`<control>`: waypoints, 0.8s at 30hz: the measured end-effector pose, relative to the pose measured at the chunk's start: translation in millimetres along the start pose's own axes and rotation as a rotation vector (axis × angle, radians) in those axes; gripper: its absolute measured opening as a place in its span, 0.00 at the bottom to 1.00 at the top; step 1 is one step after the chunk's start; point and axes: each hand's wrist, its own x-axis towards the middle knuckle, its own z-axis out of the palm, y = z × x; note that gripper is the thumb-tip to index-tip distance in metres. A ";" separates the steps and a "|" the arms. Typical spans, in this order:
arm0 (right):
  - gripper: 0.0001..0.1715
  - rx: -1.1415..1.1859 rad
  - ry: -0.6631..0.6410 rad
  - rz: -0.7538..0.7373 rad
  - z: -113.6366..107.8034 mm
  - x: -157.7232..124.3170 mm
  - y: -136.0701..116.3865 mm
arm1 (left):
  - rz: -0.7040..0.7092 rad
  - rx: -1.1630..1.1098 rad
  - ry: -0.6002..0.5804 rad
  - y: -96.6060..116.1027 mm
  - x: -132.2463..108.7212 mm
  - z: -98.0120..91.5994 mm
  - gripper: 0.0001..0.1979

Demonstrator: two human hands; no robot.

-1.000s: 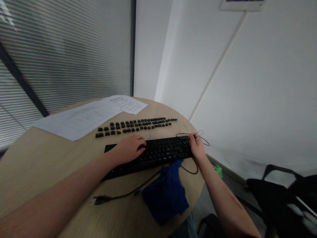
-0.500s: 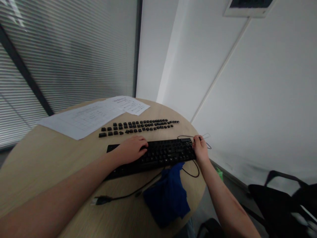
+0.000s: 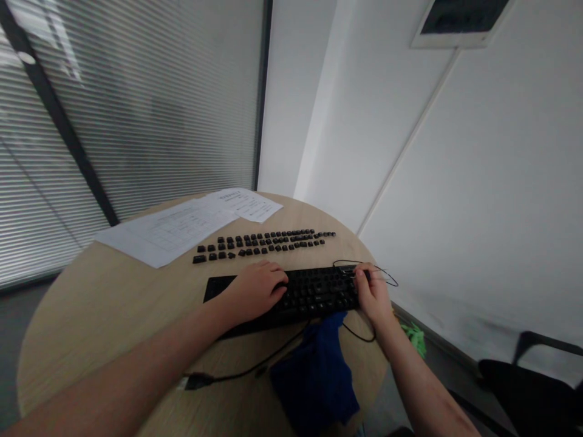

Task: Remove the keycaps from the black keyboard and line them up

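The black keyboard [image 3: 314, 288] lies across the table in front of me. My left hand [image 3: 259, 288] rests on its left half, fingers curved over the top and the thumb apart from them. At the keyboard's right end, my right hand [image 3: 371, 288] is closed on a thin wire keycap puller [image 3: 350, 274]. The puller's wire tips reach leftward over the top right keys; its grip is mostly hidden by my fingers. Beyond the keyboard, loose black keycaps [image 3: 248, 250] stand in several rows.
A blue cloth [image 3: 314, 379] lies at the near table edge, beside a black cable with a USB plug [image 3: 198, 381]. Printed sheets [image 3: 168, 233] lie at the far left of the round wooden table [image 3: 82, 321]. A black chair [image 3: 523, 388] stands at the right.
The view has shifted, so the table sits lower in it. My right hand has turned slightly with the puller, whose rear wire loop shows less. My left hand stays on the keyboard.
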 end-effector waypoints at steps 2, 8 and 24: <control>0.12 0.092 -0.059 -0.020 0.7 0.3 -22.2 | -0.006 -0.085 0.024 8.9 -1.0 -2.2 0.12; 0.11 0.265 -0.214 -0.164 11.9 2.7 -73.7 | -0.087 -0.414 0.068 23.1 -1.0 -2.4 0.16; 0.11 0.155 -0.235 -0.544 39.7 -14.8 -93.3 | -0.229 -0.837 0.097 19.1 4.1 5.4 0.13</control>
